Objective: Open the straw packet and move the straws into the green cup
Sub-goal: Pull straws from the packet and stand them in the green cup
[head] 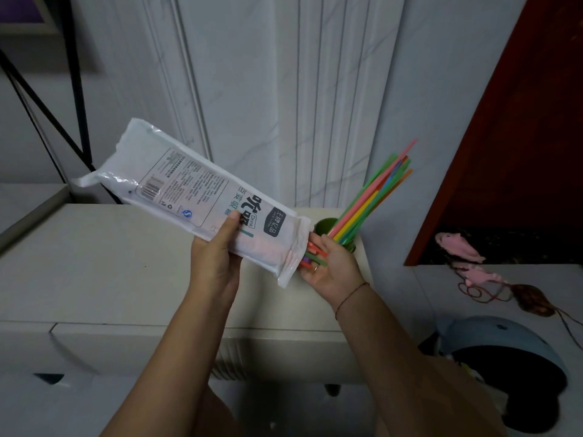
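White surface [110, 263] carries a green cup [325, 227] of straws [372, 197]. Left hand [217, 263] grips the packet [189, 190]; right hand [334, 266] holds straw ends [315, 252] at its mouth.

white cabinet [110, 263] fills the middle, with pale marble-look wall panels [252, 89] behind it. black metal frame [77, 89] over on the left. on the right there's a dark red board [520, 137], a pink fish-looking toy [457, 244] near a tangle of brown cord [533, 299], and a blue helmet [504, 345] lower down.
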`<action>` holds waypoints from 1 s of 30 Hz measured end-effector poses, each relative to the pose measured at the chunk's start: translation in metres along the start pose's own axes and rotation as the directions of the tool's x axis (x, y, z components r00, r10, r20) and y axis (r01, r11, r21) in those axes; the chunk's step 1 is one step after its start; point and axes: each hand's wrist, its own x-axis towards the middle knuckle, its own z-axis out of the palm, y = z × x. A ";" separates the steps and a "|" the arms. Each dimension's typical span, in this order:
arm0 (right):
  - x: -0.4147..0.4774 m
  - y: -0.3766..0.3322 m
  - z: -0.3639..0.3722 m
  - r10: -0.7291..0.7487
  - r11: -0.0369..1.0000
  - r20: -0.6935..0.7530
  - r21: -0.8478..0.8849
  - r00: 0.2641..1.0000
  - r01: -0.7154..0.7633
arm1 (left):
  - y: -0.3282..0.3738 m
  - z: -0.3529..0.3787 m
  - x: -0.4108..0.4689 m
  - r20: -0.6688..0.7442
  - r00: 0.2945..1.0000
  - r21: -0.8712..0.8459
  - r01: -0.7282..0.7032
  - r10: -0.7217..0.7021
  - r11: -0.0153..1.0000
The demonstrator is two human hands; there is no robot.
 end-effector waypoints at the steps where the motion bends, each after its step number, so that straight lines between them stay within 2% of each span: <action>1: -0.001 0.000 0.000 -0.015 0.999 0.001 -0.047 1.000 0.015 | 0.000 -0.002 0.001 -0.006 1.000 -0.014 0.005 -0.005 1.000; 5: 0.002 0.002 -0.002 -0.182 0.913 0.040 -0.363 0.982 0.185 | -0.003 -0.007 0.005 -0.048 0.997 -0.097 0.062 -0.066 0.993; 7: 0.004 0.002 -0.005 -0.246 0.854 0.082 -0.453 0.966 0.256 | -0.005 -0.011 0.006 -0.073 0.991 -0.146 0.104 -0.115 0.984; 13: 0.002 -0.009 -0.013 -0.418 0.764 0.090 -0.504 0.904 0.403 | -0.010 -0.018 0.008 -0.138 0.944 -0.332 0.241 -0.300 0.912; 17: 0.000 -0.029 -0.019 -0.505 0.730 0.094 -0.483 0.858 0.483 | -0.011 -0.028 0.012 -0.150 0.918 -0.442 0.271 -0.368 0.855; 20: -0.001 -0.038 -0.021 -0.519 0.732 0.153 -0.430 0.841 0.529 | -0.015 -0.032 0.012 -0.132 0.910 -0.476 0.290 -0.393 0.830; 23: 0.002 -0.033 -0.018 -0.474 0.759 0.192 -0.404 0.859 0.510 | -0.021 -0.027 0.008 -0.117 0.905 -0.478 0.309 -0.408 0.822; 30: 0.001 -0.018 -0.013 -0.382 0.714 0.242 -0.536 0.892 0.451 | -0.026 -0.018 0.004 -0.092 0.903 -0.429 0.345 -0.420 0.835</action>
